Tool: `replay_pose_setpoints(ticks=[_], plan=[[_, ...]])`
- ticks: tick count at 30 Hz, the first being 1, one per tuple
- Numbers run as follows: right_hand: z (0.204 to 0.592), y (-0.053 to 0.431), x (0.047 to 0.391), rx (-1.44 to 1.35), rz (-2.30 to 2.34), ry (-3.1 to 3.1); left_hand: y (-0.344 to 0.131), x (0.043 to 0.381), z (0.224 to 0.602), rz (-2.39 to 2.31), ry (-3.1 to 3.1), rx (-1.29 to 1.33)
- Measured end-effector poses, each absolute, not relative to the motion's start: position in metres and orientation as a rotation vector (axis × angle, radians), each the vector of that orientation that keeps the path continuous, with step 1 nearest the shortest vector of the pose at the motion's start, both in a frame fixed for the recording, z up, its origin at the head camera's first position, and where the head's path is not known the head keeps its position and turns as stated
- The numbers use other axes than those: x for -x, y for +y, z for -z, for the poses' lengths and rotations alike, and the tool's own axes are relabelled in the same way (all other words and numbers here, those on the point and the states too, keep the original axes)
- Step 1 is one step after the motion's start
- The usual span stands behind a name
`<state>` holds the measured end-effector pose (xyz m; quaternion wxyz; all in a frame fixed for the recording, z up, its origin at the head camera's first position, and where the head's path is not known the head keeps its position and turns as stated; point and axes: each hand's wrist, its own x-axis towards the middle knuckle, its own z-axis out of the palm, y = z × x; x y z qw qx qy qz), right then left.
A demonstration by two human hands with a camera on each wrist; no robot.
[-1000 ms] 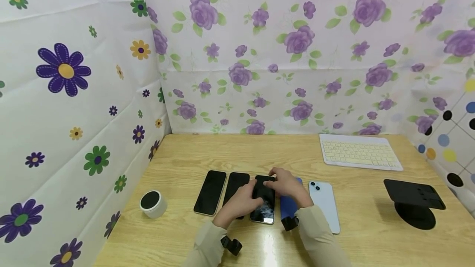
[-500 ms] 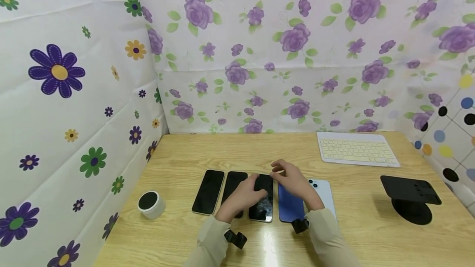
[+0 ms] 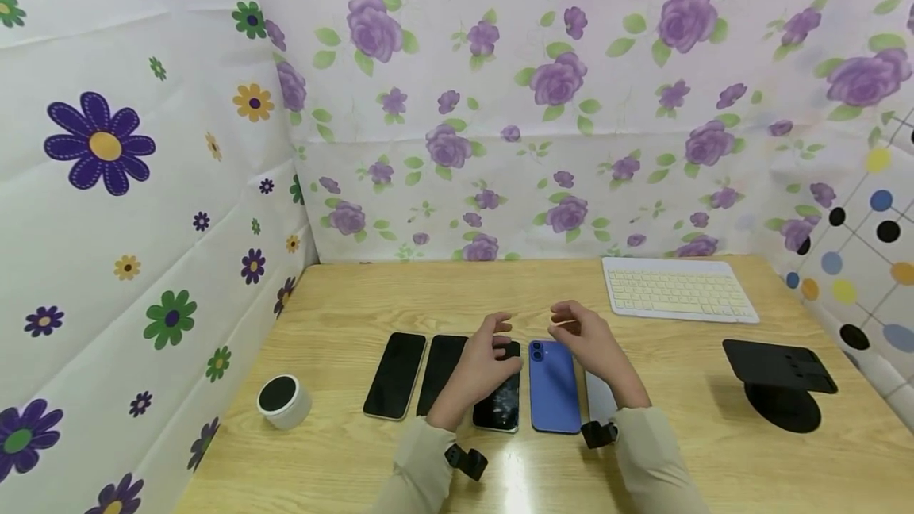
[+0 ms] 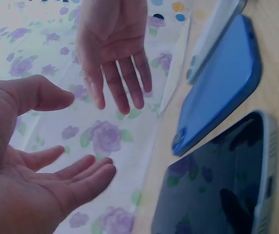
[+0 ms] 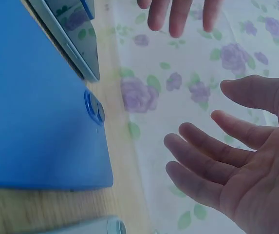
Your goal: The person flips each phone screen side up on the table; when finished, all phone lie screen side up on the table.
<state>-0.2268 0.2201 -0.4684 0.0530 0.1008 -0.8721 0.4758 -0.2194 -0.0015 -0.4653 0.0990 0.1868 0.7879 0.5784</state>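
Several phones lie side by side in a row on the wooden table. My left hand [image 3: 480, 365] hovers over a phone with a glossy black screen [image 3: 500, 411], its fingers loosely bent and holding nothing. To the right, my right hand [image 3: 587, 346] is raised over the top ends of a blue phone [image 3: 554, 393] and a pale blue phone [image 3: 598, 399], which its wrist partly covers. The blue phone lies back up, cameras at the far end. In the right wrist view, the right hand [image 5: 246, 170] shows spread fingers and nothing in them. Two black phones [image 3: 395, 375] lie farther left.
A white keyboard [image 3: 678, 289] sits at the back right, and a black stand [image 3: 781, 383] is in front of it. Over on the left is a small white round object with a black top [image 3: 284, 401]. Flowered cloth [image 3: 443, 101] hangs behind the table.
The hands have lifted off and drawn apart from the glossy black phone, the right one moving rightward past the blue phone. More of the blue phone now shows. The head view has shifted slightly.
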Motion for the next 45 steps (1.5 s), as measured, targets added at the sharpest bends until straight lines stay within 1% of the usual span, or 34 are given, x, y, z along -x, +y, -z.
replay_pose_setpoints(ticks=[6,13,18,29,36,45], plan=[[0.473,0.226,0.228,-0.258,-1.41,-2.718,0.013,0.213,0.478,-1.752,2.284,-0.605],[0.481,0.235,0.231,-0.237,-1.369,-2.815,0.028,0.205,0.487,-1.575,2.299,-0.708],[0.483,0.239,0.234,-0.241,-1.327,-2.871,0.034,0.205,0.491,-1.458,2.318,-0.758],[0.488,0.237,0.236,-0.266,-1.286,-2.945,0.043,0.199,0.496,-1.175,2.421,-0.777],[0.489,0.235,0.239,-0.264,-1.259,-2.963,0.046,0.196,0.497,-0.974,2.436,-0.863],[0.491,0.23,0.238,-0.238,-1.242,-2.966,0.048,0.193,0.503,-0.88,2.485,-0.973]])
